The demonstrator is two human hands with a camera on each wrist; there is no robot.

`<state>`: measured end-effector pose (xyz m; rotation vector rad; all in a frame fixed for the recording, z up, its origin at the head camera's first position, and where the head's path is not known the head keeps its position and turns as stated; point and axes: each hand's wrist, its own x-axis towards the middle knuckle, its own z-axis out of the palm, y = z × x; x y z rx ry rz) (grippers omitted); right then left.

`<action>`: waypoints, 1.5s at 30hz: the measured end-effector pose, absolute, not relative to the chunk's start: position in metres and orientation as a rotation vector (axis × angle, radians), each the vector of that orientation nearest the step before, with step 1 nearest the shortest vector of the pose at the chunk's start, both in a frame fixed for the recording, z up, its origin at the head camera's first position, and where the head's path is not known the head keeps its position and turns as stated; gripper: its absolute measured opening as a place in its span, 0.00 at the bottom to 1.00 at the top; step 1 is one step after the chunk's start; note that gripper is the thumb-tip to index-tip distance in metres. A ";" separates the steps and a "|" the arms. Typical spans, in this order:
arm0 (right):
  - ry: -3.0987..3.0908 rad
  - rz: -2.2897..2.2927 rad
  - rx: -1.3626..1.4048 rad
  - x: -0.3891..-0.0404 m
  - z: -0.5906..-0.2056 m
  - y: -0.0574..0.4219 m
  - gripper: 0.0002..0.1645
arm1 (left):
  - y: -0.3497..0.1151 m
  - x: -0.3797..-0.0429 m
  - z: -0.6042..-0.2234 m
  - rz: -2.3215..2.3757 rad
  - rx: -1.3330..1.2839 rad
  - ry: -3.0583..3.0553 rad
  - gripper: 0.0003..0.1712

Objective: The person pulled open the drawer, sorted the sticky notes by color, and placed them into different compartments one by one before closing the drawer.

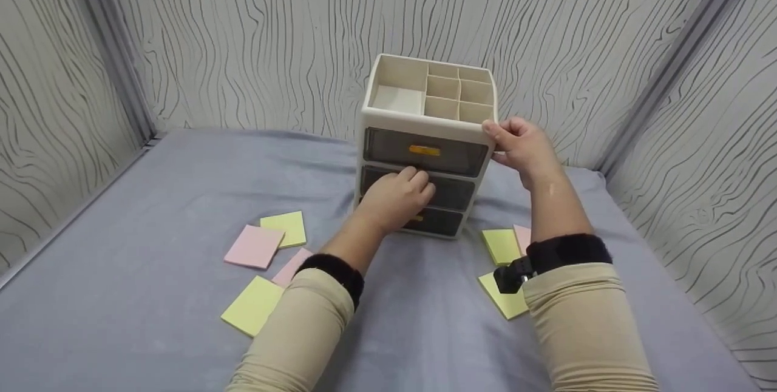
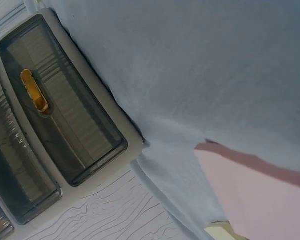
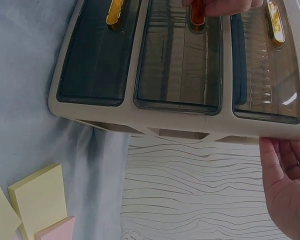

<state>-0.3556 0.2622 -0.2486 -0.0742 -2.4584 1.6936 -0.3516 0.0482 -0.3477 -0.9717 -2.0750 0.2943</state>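
Observation:
A small cream drawer cabinet [image 1: 425, 122] stands upright on the cloth, with three dark see-through drawers and an open divided top. My left hand [image 1: 397, 198] is at the middle drawer [image 1: 455, 192]; its fingers pinch that drawer's orange handle [image 3: 197, 19], as the right wrist view shows. All three drawers look about flush with the frame. My right hand [image 1: 527, 149] holds the cabinet's upper right edge, thumb on the front and fingers round the side. The top drawer [image 1: 388, 144] and bottom drawer [image 1: 446, 222] have orange handles too.
Left of the cabinet lie pink [image 1: 254, 246] and yellow [image 1: 252, 307] sticky note pads, some overlapping. More yellow pads [image 1: 501, 246] and a pink one [image 1: 522, 237] lie to the right, partly behind my right arm. Wood-patterned panels [image 1: 273, 46] enclose the back and sides.

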 end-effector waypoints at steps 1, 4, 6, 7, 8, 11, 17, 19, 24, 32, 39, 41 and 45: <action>-2.461 1.692 -0.073 -0.355 -0.249 0.262 0.25 | 0.048 -0.350 -0.348 0.302 -0.976 -2.079 0.09; -2.455 1.705 -0.060 -0.355 -0.249 0.263 0.25 | 0.046 -0.347 -0.347 0.319 -1.000 -2.082 0.16; -2.444 1.721 -0.046 -0.355 -0.249 0.263 0.24 | 0.045 -0.345 -0.346 0.330 -1.016 -2.072 0.17; -2.439 1.726 -0.044 -0.355 -0.249 0.263 0.24 | 0.044 -0.344 -0.346 0.333 -1.027 -2.063 0.16; -2.433 1.732 -0.040 -0.354 -0.249 0.263 0.24 | 0.044 -0.343 -0.346 0.334 -1.038 -2.049 0.13; -2.429 1.734 -0.040 -0.354 -0.249 0.262 0.24 | 0.042 -0.340 -0.346 0.335 -1.066 -1.998 0.03; -2.433 1.728 -0.048 -0.354 -0.249 0.261 0.24 | 0.040 -0.329 -0.346 0.341 -1.113 -1.933 0.08; -2.435 1.728 -0.052 -0.354 -0.249 0.261 0.24 | 0.039 -0.326 -0.346 0.352 -1.117 -1.919 0.09; -2.453 1.717 -0.064 -0.354 -0.248 0.262 0.27 | 0.038 -0.319 -0.348 0.359 -1.117 -1.880 0.11; -2.464 1.707 -0.062 -0.355 -0.249 0.263 0.27 | 0.033 -0.303 -0.349 0.433 -1.137 -1.829 0.11; -2.480 1.663 -0.057 -0.355 -0.249 0.263 0.27 | 0.032 -0.290 -0.350 0.434 -1.151 -1.741 0.15; -2.484 1.656 -0.051 -0.356 -0.249 0.263 0.28 | 0.031 -0.287 -0.351 0.421 -1.155 -1.730 0.15; -2.487 1.663 -0.052 -0.356 -0.249 0.263 0.28 | 0.028 -0.284 -0.352 0.394 -1.166 -1.701 0.19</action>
